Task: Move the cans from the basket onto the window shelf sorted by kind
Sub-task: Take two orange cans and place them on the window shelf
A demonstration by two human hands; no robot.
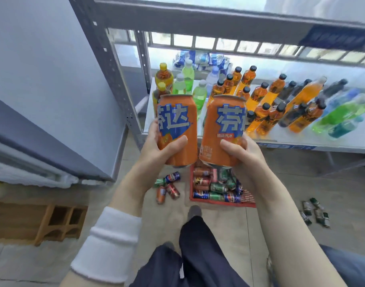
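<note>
My left hand (pixel 156 148) grips an upright orange can (pixel 178 121) with blue and white lettering. My right hand (pixel 242 152) grips a second orange can (pixel 223 125) of the same kind, upright, right beside the first. Both cans are raised in front of the metal shelf (pixel 301 139) by the window. Far below on the floor, the red basket (pixel 247 200) holds several cans in red, green, blue and orange, lying on their sides.
Several bottles (pixel 260 96), orange, green, yellow and blue, stand on the shelf. A few loose cans (pixel 168 188) lie on the floor left of the basket, and dark small cans (pixel 316 212) at right. A grey cabinet (pixel 53 100) stands left. A wooden stool (pixel 61 222) sits lower left.
</note>
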